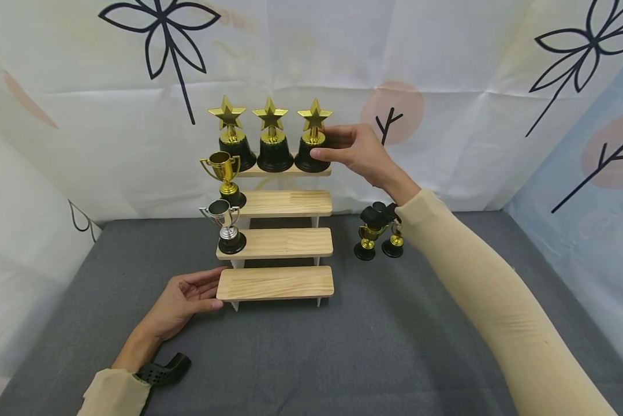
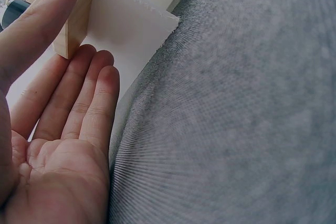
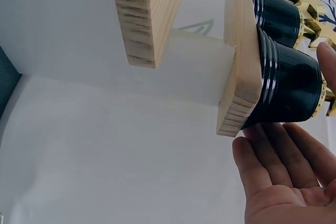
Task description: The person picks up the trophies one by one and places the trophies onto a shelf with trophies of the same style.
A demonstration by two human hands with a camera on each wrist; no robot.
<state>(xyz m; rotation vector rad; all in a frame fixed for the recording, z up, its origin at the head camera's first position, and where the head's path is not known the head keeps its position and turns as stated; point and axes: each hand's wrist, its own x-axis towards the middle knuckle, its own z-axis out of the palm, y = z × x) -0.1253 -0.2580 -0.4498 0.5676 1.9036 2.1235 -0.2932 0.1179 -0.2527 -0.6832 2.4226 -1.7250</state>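
Star trophy [image 1: 313, 138] between thumb [image 1: 328, 154] and fingers [image 1: 340, 134] of right hand [image 1: 365, 153]

The person's right arm [image 1: 477, 277] stretches forward, the right hand [image 1: 360, 151] raised, thumb opposite the fingers; the left hand [image 1: 183, 300] sits lower and nearer, palm turned inward, its fingers nearly straight and together, thumb apart

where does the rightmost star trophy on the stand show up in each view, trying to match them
Head: gold star trophy, right end of the top step, in the right hand.
Left wrist: cannot be made out.
Right wrist: right side, sideways in the picture, its black base the nearest of three.
Shared landmark: the wooden stepped stand, centre in head, upper left in left wrist, upper middle in right wrist.
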